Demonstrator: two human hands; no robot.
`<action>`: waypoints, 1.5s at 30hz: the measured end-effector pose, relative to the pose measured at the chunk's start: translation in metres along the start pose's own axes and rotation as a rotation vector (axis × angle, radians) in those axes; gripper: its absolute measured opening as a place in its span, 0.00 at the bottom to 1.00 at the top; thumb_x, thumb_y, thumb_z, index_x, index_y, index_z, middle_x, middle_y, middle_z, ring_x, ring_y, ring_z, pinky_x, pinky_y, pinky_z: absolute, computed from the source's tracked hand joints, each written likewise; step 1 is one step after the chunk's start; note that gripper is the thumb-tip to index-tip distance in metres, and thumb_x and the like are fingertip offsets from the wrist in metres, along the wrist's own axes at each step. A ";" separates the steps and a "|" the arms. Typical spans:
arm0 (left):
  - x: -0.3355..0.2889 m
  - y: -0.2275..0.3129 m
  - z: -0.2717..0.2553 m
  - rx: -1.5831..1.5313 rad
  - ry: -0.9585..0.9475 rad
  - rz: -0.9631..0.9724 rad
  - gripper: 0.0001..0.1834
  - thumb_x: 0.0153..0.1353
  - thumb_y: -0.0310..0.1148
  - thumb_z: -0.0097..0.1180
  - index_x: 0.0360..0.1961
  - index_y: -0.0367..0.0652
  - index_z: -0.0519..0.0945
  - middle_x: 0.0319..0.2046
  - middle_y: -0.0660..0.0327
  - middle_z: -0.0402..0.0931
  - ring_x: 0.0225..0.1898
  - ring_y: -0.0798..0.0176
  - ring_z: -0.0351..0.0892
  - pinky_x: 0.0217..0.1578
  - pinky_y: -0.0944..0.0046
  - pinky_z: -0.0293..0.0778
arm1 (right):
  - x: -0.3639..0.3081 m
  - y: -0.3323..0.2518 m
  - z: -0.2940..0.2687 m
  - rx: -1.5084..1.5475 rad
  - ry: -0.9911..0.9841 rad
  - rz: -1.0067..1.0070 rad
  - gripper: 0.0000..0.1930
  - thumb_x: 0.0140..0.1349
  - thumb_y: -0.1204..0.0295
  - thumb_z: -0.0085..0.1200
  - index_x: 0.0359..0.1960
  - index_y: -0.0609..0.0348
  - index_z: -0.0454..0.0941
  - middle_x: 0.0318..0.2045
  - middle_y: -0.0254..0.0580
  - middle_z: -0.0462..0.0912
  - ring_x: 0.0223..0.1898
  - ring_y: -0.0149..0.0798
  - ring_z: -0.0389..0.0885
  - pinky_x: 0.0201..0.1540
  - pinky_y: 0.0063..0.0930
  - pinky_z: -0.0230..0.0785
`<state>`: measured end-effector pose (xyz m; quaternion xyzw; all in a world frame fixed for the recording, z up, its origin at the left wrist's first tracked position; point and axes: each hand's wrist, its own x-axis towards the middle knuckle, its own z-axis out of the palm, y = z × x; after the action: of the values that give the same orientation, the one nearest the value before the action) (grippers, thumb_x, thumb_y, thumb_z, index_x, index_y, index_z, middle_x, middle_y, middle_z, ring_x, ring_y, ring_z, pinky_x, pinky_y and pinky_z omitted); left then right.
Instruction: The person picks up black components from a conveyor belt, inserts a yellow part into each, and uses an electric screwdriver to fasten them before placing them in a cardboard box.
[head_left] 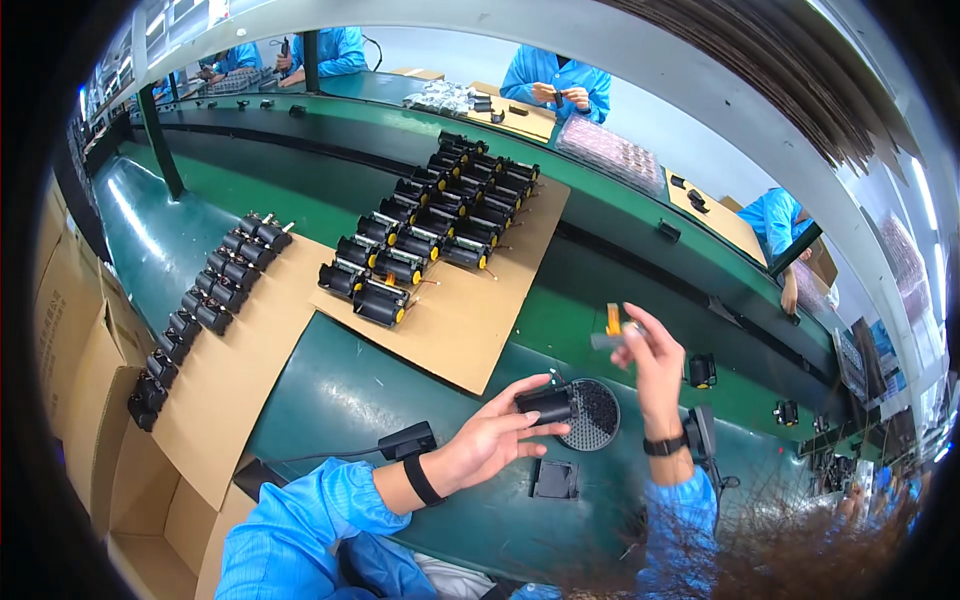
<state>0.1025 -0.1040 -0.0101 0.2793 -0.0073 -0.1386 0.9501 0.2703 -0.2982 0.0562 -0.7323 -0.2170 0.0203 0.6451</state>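
Note:
My left hand is closed around a black hollow cylindrical housing, its fingers along the sides. Raised to the right, my right hand pinches a small grey part with an orange flat flex cable sticking up from it. The two held parts are apart. Just beyond the housing lies a round grey dish with many tiny black pieces in it. A flat black square part rests on the green table below the dish.
Cardboard holds rows of black housings with yellow ends. More black assemblies line cardboard at the left. A corded black device lies by my left wrist. A green conveyor carries scattered parts; co-workers in blue sit beyond.

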 end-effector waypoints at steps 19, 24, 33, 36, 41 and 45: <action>-0.002 -0.018 0.003 0.064 0.001 0.163 0.31 0.82 0.41 0.42 0.80 0.41 0.56 0.75 0.58 0.61 0.75 0.59 0.63 0.71 0.51 0.61 | -0.127 -0.010 0.049 0.010 0.013 0.173 0.13 0.70 0.81 0.57 0.55 0.65 0.77 0.37 0.41 0.86 0.29 0.28 0.84 0.32 0.22 0.78; -0.001 -0.013 0.005 0.078 0.011 0.158 0.33 0.80 0.40 0.44 0.80 0.39 0.54 0.78 0.58 0.56 0.77 0.57 0.59 0.73 0.52 0.59 | -0.128 -0.004 0.049 0.081 0.098 0.193 0.14 0.70 0.81 0.57 0.54 0.61 0.70 0.33 0.39 0.83 0.26 0.28 0.82 0.31 0.22 0.77; 0.000 -0.027 0.002 0.261 -0.040 0.168 0.33 0.77 0.31 0.50 0.79 0.38 0.57 0.78 0.55 0.55 0.78 0.57 0.56 0.76 0.52 0.54 | -0.131 -0.004 0.050 0.191 0.147 0.174 0.13 0.70 0.82 0.58 0.47 0.58 0.67 0.31 0.39 0.80 0.25 0.31 0.82 0.29 0.23 0.76; 0.001 -0.029 0.000 0.552 -0.099 0.362 0.34 0.74 0.27 0.53 0.78 0.38 0.59 0.77 0.54 0.54 0.78 0.57 0.54 0.75 0.54 0.56 | -0.132 -0.002 0.048 0.205 0.156 0.159 0.13 0.69 0.82 0.59 0.46 0.58 0.67 0.31 0.39 0.80 0.24 0.31 0.82 0.28 0.23 0.76; -0.008 -0.022 0.006 0.812 -0.099 0.342 0.36 0.71 0.26 0.58 0.78 0.40 0.60 0.75 0.54 0.54 0.77 0.56 0.55 0.73 0.54 0.61 | -0.134 -0.003 0.045 0.275 0.198 0.155 0.14 0.68 0.82 0.62 0.46 0.60 0.67 0.32 0.42 0.82 0.25 0.30 0.83 0.28 0.22 0.76; -0.011 -0.018 0.012 1.106 -0.020 0.473 0.34 0.71 0.30 0.61 0.76 0.42 0.66 0.74 0.53 0.58 0.63 0.63 0.72 0.51 0.66 0.75 | -0.135 -0.009 0.043 0.273 0.159 0.201 0.17 0.66 0.81 0.64 0.50 0.60 0.68 0.34 0.41 0.82 0.27 0.29 0.82 0.29 0.19 0.75</action>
<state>0.0859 -0.1221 -0.0084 0.7217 -0.1491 0.0983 0.6688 0.1319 -0.3040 0.0237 -0.6554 -0.0863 0.0561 0.7482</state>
